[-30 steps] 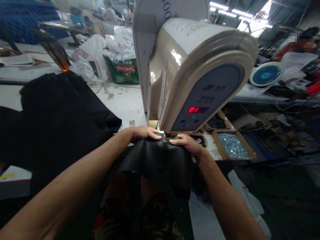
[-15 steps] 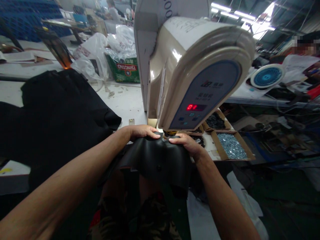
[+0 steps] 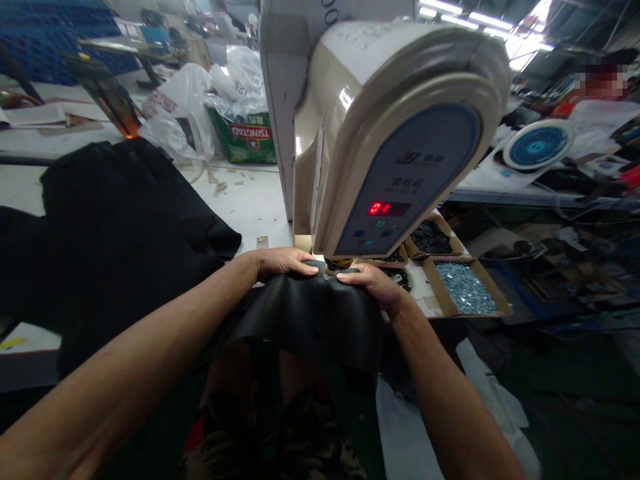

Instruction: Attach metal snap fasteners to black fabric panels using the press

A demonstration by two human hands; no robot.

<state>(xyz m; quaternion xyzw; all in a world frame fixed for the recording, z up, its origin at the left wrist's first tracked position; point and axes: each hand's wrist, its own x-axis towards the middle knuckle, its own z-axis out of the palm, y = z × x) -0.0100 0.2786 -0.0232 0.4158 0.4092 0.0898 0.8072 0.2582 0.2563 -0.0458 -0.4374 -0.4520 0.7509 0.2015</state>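
Note:
A black leather-like sheet hangs over the table's front edge, its upper rim under the head of a beige machine with a red lit display. My left hand pinches the rim left of the machine's working tip, thumb on top. On the other side of the tip, my right hand grips the same rim, its thumb also on top. The fingers under the sheet are hidden. A small dark round spot shows lower on the hanging part.
A pile of black sheets lies on the left. Cardboard boxes of small metal parts and dark parts stand right of the machine. Behind are a green carton, plastic bags and a blue fan. A person is at the far right.
The view has shifted slightly. Both hands keep their hold on the black sheet at the machine's tip, with no clear movement of the sheet.

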